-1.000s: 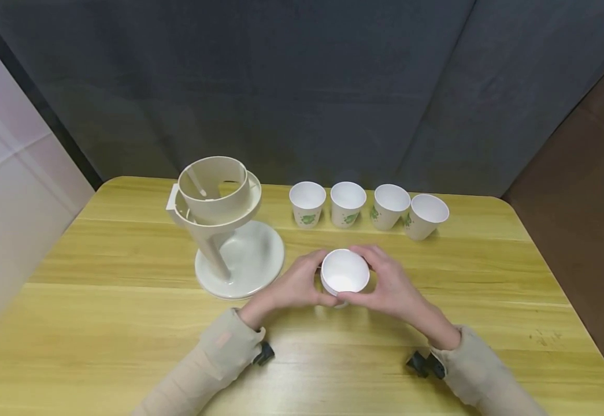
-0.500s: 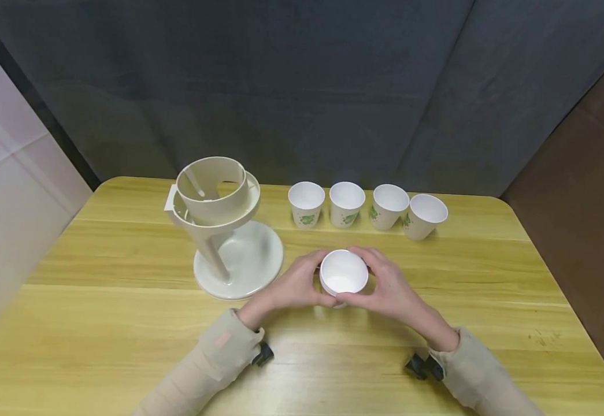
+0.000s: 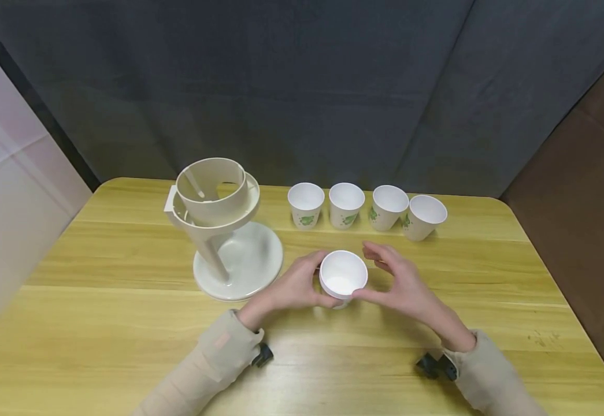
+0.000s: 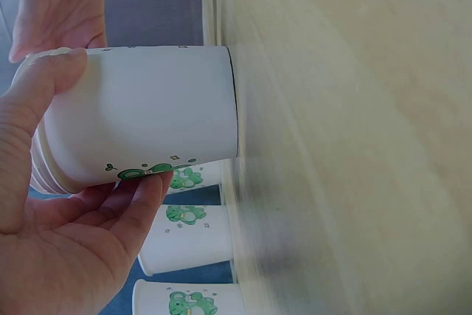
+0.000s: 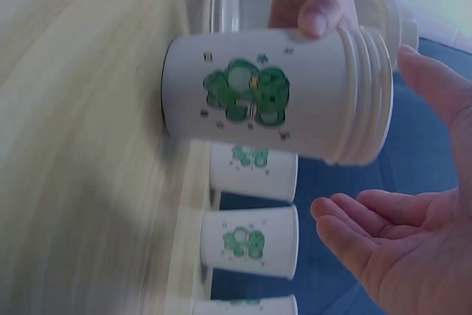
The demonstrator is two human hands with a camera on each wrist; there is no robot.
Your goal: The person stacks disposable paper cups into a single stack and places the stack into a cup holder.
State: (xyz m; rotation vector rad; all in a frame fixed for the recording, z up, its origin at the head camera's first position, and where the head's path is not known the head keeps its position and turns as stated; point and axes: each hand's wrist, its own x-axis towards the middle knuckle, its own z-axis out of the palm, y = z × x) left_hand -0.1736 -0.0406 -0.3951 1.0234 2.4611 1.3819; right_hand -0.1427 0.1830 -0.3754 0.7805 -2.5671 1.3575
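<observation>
A short stack of nested white paper cups [image 3: 343,274] stands upright on the table, mouth up. Several rims show at its top, and a green cartoon animal is printed on the side [image 5: 251,94]. My left hand [image 3: 296,284] grips the stack from the left, thumb on the near side and fingers round the far side [image 4: 140,215]. To the right, my right hand [image 3: 407,289] has its fingers spread and apart from the cups. Its thumb is close to the near rim; whether it touches, I cannot tell.
Behind the stack, several single paper cups [image 3: 347,205] stand in a row near the table's back edge. A cream plastic stand [image 3: 210,245] with a round base and an open cylinder on top is at the left. A dark curtain [image 3: 302,92] hangs behind the wooden table [image 3: 125,329].
My right hand has let go of the cup stack and moved a little to the right, its fingers opening. The left hand and the stack have stayed in place.
</observation>
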